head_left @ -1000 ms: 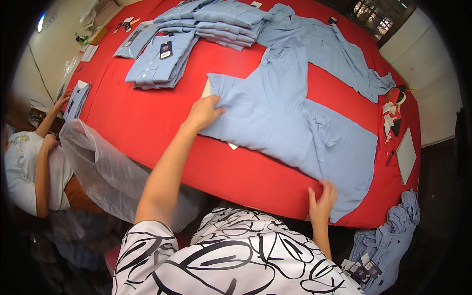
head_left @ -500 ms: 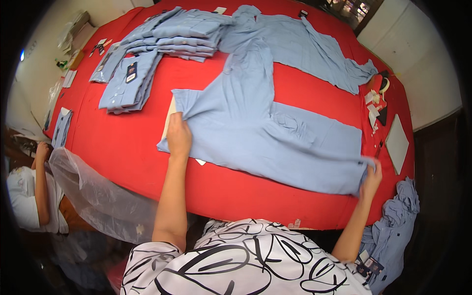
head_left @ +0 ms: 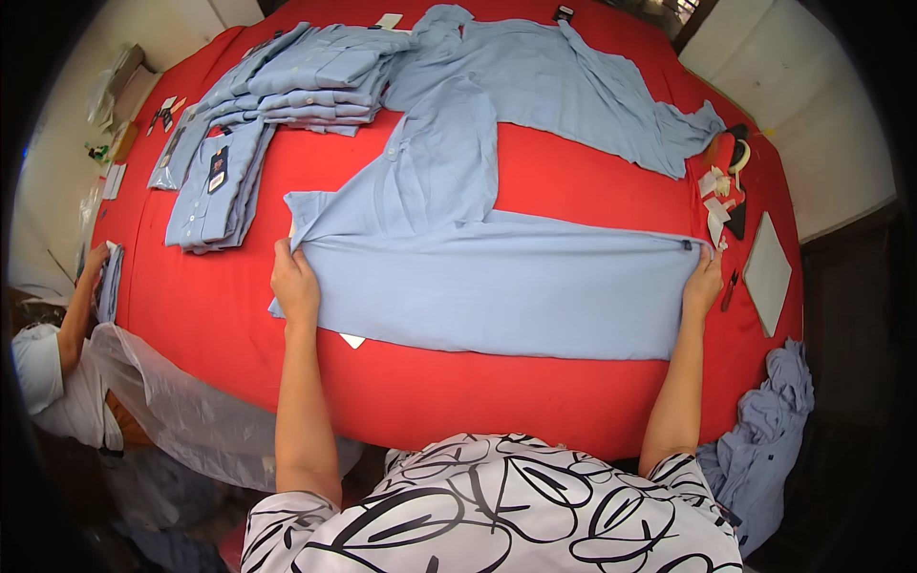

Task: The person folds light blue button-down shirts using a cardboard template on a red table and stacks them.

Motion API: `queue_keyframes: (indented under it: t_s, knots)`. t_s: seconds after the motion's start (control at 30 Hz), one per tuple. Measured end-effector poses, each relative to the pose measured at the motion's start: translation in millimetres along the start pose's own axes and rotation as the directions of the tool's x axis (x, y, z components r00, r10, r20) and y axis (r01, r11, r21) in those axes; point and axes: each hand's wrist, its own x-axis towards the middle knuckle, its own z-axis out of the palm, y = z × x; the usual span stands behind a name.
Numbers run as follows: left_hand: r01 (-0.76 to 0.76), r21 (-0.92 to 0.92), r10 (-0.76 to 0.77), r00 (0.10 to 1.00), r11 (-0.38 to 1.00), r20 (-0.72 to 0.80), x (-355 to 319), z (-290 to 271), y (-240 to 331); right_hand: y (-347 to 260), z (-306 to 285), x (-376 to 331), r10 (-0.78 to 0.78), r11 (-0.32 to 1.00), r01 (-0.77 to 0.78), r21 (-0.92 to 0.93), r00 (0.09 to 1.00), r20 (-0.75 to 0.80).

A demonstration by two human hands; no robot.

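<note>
A light blue shirt [head_left: 497, 286] lies spread across the red table [head_left: 458, 411], its body folded into a long flat band. My left hand [head_left: 294, 282] pinches the fold at the band's left end, near the collar. My right hand [head_left: 704, 282] grips the same fold at the right end. A sleeve [head_left: 444, 158] runs from the band toward the far side. A corner of white card [head_left: 352, 340] shows under the shirt's near edge.
Folded blue shirts are stacked at the far left [head_left: 306, 76], with a second pile [head_left: 215, 186] beside them. Another unfolded shirt [head_left: 592, 91] lies at the back. White card [head_left: 767, 272], tags and clips [head_left: 721, 186] sit at right. A person [head_left: 57, 382] works at left beside clear plastic [head_left: 181, 411]. Blue garments [head_left: 764, 449] hang at lower right.
My hands have moved apart to the two ends of the shirt and folded its side over, leaving a long straight band. The view has tilted down toward the table.
</note>
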Motion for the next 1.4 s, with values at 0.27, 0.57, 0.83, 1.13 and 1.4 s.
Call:
queue_keyframes:
  t_s: [0.27, 0.57, 0.83, 1.13, 1.4]
  knots:
    - [-0.074, 0.127, 0.068, 0.996, 0.989, 0.052, 5.8, 5.2, 1.2, -7.0, 11.9, -6.2, -0.096, 0.965, 0.111, -0.237, 0.993, 0.076]
    - [-0.047, 0.215, 0.029, 0.996, 0.976, 0.086, 4.7, 1.6, 8.9, -4.9, -11.2, -87.1, -0.430, 0.890, 0.452, -0.053, 0.873, 0.232]
    - [-0.259, 0.059, 0.262, 0.963, 0.964, -0.062, 6.4, 3.8, 7.9, -151.9, 15.0, -63.1, -0.487, 0.870, 0.439, 0.223, 0.832, 0.266]
    - [-0.277, -0.092, 0.283, 0.958, 0.956, 0.055, 12.1, 0.1, -6.0, -403.4, 158.3, -80.1, -0.956, 0.259, 0.911, 0.320, 0.193, 0.223]
    - [-0.221, -0.177, 0.241, 0.965, 0.959, 0.103, 12.0, -12.3, 8.6, -433.3, 164.9, 1.7, -0.890, 0.322, 0.939, 0.119, 0.258, 0.376]
